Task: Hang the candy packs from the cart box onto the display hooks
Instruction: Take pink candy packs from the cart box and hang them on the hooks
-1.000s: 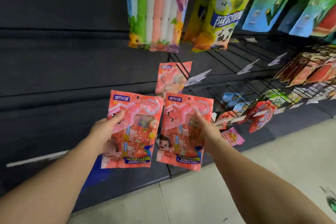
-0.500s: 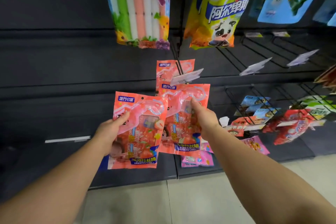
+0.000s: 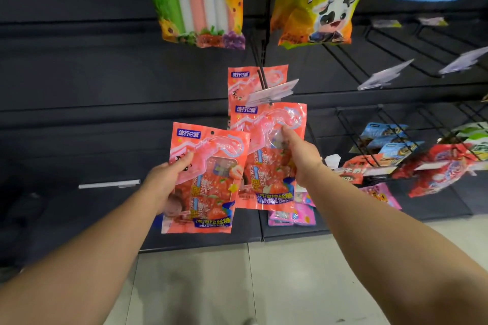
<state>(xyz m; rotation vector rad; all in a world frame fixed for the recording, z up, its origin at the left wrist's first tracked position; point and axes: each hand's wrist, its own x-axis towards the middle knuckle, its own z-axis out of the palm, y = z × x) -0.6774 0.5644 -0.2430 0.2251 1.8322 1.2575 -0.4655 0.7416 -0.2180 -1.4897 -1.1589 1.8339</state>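
My left hand point(image 3: 165, 182) grips a pink-red candy pack point(image 3: 208, 192) by its left edge, thumb on the front. My right hand point(image 3: 301, 155) holds a second, matching candy pack point(image 3: 264, 166) raised higher, with its top edge just under the clear price tag point(image 3: 272, 91) at the tip of a black display hook point(image 3: 262, 77). A third matching pack point(image 3: 253, 82) hangs on that hook behind the tag. The two held packs overlap slightly at their edges.
A bag of coloured sticks point(image 3: 200, 0) and a yellow cow-print bag point(image 3: 322, 0) hang above. Empty wire hooks with tags point(image 3: 383, 75) stand to the right, with blue point(image 3: 383, 140) and red packs point(image 3: 435, 166) lower right. Pink packs point(image 3: 290, 215) hang below. Tiled floor point(image 3: 264, 285) lies beneath.
My right hand has lifted its pack up and toward the hook, so its top now sits just below the price tag. My left hand and its pack stayed about where they were.
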